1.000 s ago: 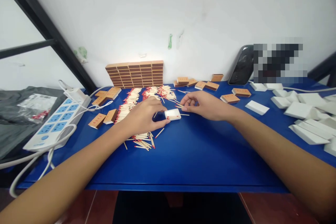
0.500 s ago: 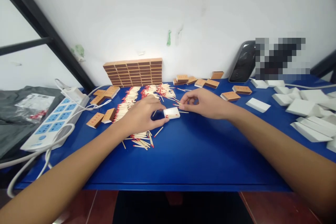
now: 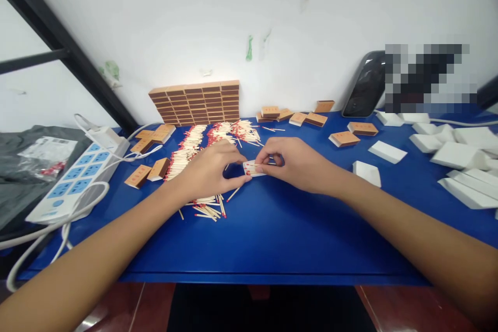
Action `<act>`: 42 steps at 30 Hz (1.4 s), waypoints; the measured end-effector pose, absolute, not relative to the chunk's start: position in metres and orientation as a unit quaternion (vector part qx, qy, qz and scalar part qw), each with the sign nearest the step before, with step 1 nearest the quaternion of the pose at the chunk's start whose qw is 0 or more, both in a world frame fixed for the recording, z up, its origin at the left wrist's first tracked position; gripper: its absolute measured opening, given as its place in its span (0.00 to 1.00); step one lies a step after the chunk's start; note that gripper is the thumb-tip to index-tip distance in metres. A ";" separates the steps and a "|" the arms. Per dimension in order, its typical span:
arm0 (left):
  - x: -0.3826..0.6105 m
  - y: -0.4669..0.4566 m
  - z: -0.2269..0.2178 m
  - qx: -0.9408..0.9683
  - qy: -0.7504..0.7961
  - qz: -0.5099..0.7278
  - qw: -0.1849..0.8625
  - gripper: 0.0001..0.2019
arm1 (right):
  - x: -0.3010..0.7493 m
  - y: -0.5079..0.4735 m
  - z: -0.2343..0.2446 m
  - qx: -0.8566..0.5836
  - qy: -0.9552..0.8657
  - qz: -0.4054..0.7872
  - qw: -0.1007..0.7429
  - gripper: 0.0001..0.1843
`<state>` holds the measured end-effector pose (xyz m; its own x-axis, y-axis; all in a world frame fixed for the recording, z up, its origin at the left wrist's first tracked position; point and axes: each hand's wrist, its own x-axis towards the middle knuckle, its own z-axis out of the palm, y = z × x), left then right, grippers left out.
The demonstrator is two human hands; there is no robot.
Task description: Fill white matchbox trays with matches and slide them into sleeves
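Note:
My left hand (image 3: 218,166) grips the left end of a small white matchbox tray (image 3: 249,172) between thumb and fingers. Red-tipped matches (image 3: 251,167) lie in the tray. Over its right part, my right hand (image 3: 282,163) is closed in a pinch on matches, their red heads towards the left; how many it holds is hidden. Rows of loose matches (image 3: 187,150) spread behind and under my left hand, with a small scattered heap (image 3: 210,211) in front of it.
Stacked matchboxes (image 3: 198,104) stand against the wall. More matchboxes (image 3: 344,139) lie at left and right. White trays (image 3: 453,155) pile up at far right, near a dark rounded device (image 3: 363,85). A power strip (image 3: 73,181) with cables sits left on the blue table (image 3: 280,244).
My right hand has moved left with its matches, from beside the tray to over it. The view has shifted slightly, and another white tray shows beyond my right forearm.

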<state>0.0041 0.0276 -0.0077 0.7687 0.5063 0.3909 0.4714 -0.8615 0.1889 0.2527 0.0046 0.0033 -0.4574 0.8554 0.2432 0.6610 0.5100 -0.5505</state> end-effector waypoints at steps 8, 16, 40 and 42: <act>0.006 0.026 -0.008 0.946 0.226 0.227 0.051 0.11 | 0.258 0.006 -0.001 -0.425 -0.846 0.204 0.250 0.06; 0.006 0.025 -0.004 0.942 0.239 0.232 0.038 0.12 | 0.258 0.004 0.008 -0.429 -0.827 0.235 0.277 0.10; 0.005 0.026 -0.003 0.943 0.249 0.218 0.037 0.12 | 0.290 0.020 0.009 -0.516 -0.833 0.140 0.139 0.11; 0.007 0.025 -0.003 0.944 0.249 0.216 0.033 0.11 | 0.287 0.016 0.012 -0.516 -0.824 0.151 0.180 0.13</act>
